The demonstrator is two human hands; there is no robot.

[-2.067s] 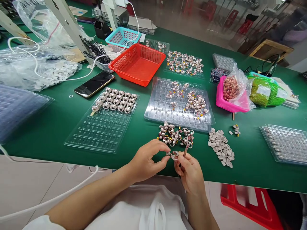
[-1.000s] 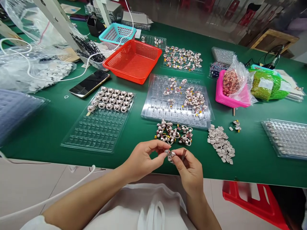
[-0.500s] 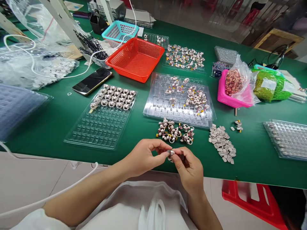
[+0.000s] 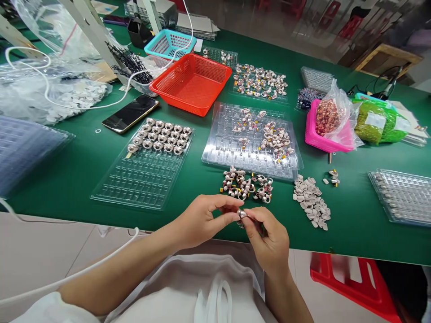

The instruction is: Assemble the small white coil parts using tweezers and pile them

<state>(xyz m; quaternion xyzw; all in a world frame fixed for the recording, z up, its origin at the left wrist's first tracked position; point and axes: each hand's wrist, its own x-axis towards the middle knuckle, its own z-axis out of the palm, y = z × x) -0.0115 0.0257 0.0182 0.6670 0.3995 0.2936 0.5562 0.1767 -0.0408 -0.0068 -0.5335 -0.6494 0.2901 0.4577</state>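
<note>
Between the fingertips of both hands, just above the table's near edge, is a small shiny beige earphone part (image 4: 241,215). My left hand (image 4: 208,220) pinches it from the left with thumb and forefinger. From the right, my right hand (image 4: 271,237) grips it, its other fingers curled in. Just beyond my hands lies a pile of similar beige ring-shaped parts (image 4: 244,186) with yellow tabs. To the right sits a heap of flat beige caps (image 4: 311,202). A clear tray (image 4: 134,181) on the left carries rows of rounded shiny parts (image 4: 164,136) in its far half.
Stacked clear trays (image 4: 218,154) with loose ring parts stand ahead. Beyond them are a red basket (image 4: 191,85), a blue basket (image 4: 170,44) and a phone (image 4: 130,113). A pink basket (image 4: 328,139) with bagged parts and another tray stack (image 4: 404,197) occupy the right.
My right hand has shifted slightly right and its fingers have closed in. A dark brown piece seen by its fingers earlier is now hidden. The part stays between both hands.
</note>
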